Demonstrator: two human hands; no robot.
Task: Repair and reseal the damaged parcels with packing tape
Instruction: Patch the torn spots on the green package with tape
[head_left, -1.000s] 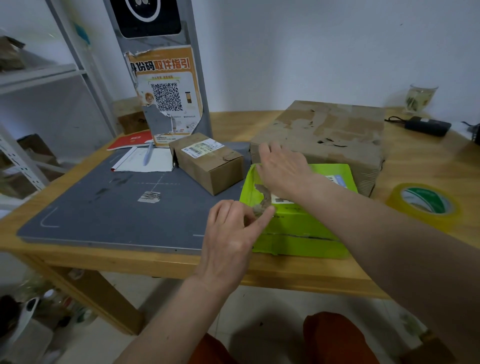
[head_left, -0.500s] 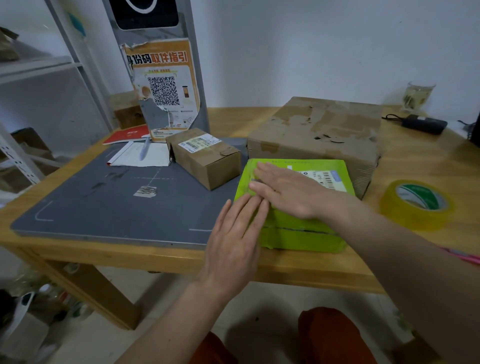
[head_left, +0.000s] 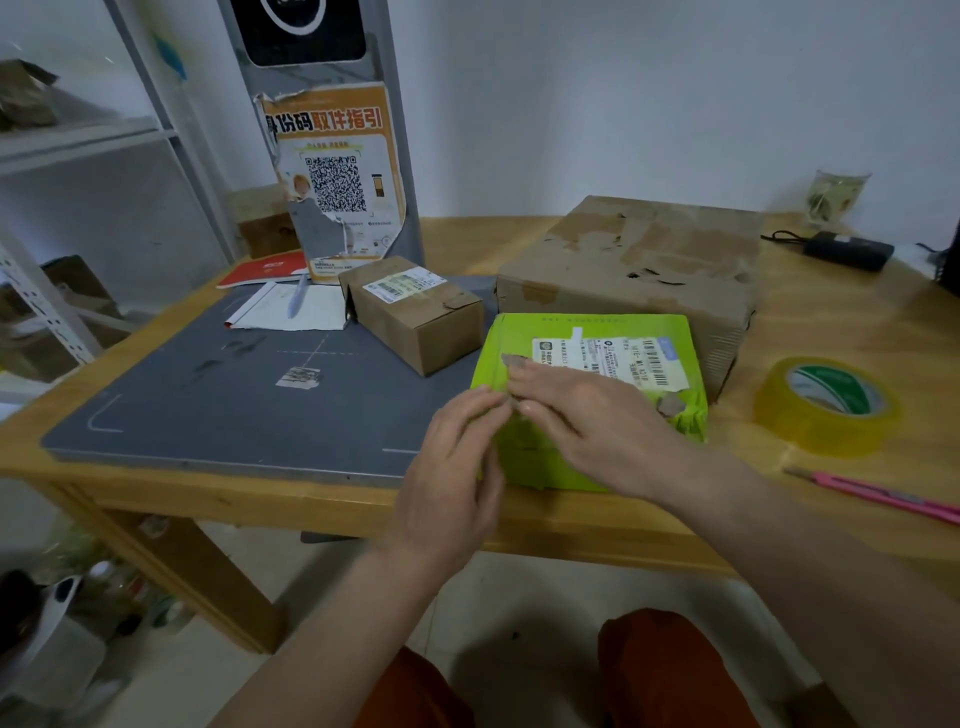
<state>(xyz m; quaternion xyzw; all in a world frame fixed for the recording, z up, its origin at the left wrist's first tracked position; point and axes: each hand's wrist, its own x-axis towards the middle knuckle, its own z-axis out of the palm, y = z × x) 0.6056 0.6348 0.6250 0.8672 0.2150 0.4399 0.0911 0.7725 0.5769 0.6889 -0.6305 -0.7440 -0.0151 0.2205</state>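
A bright green parcel (head_left: 597, 332) with a white shipping label and torn patches lies at the table's front edge. My right hand (head_left: 587, 415) rests flat on its top, fingertips at the left edge near a torn spot. My left hand (head_left: 457, 457) curls against the parcel's front left corner, its fingertips meeting those of the right hand. A roll of yellowish packing tape (head_left: 826, 405) lies flat on the table to the right of the parcel, apart from both hands.
A small brown box (head_left: 415, 312) sits on a grey mat (head_left: 208, 395), a large worn carton (head_left: 639, 260) behind the green parcel. A pink cutter (head_left: 883, 499) lies near the right front edge. Papers, a pen and a scanner stand are at the back left.
My right hand slid from the parcel's far left corner to its near left edge. My left hand went from pinching to flat, then curled onto the parcel's front left corner.
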